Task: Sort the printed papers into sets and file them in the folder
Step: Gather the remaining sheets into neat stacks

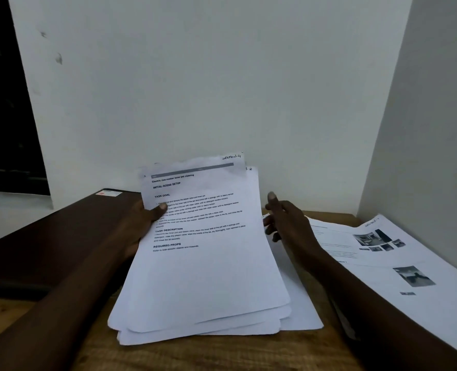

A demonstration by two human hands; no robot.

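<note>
My left hand [144, 223] grips the left edge of a stack of printed papers [203, 263], thumb on the top sheet, holding it tilted up over the wooden table [195, 352]. The top sheet carries printed text and a handwritten "Section-4" at its top right corner. My right hand [286, 220] hovers just right of the stack with fingers relaxed, holding nothing. A white sheet [302, 311] lies under the stack. A second pile of printed papers with photos [398, 263] lies at the right. A dark brown folder [61, 236] lies at the left.
White walls [222, 76] close off the back and right side. A dark window [5, 103] is at the far left. The folder bears a small label [109, 193] near its far corner.
</note>
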